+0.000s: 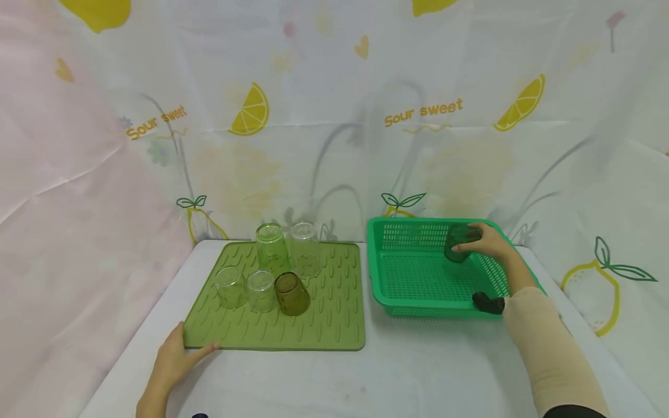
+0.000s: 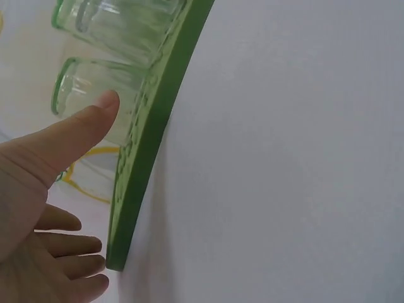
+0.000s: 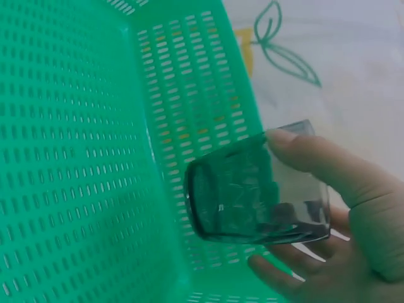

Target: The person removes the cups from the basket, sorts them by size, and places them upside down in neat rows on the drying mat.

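My right hand (image 1: 488, 242) grips a dark grey glass tumbler (image 3: 246, 189) between thumb and fingers, over the back right of the green plastic basket (image 1: 407, 309). Down at the near left corner of the green ribbed mat (image 1: 334, 325) is my left hand (image 1: 175, 357). Its thumb is stretched along the front edge and its fingers lie loosely by the left side. Several glasses stand upside down on the mat: a tall green glass (image 1: 272, 249), a tall clear glass (image 1: 305, 249), two short pale glasses (image 1: 230, 287) and a brown glass (image 1: 292, 295).
A white-covered table (image 1: 418, 371) carries the mat on the left and the basket on the right, with a narrow gap between them. Behind rises a lemon-print curtain (image 1: 313, 162). A dark object (image 1: 488, 303) sits at my right sleeve, over the basket's front rim.
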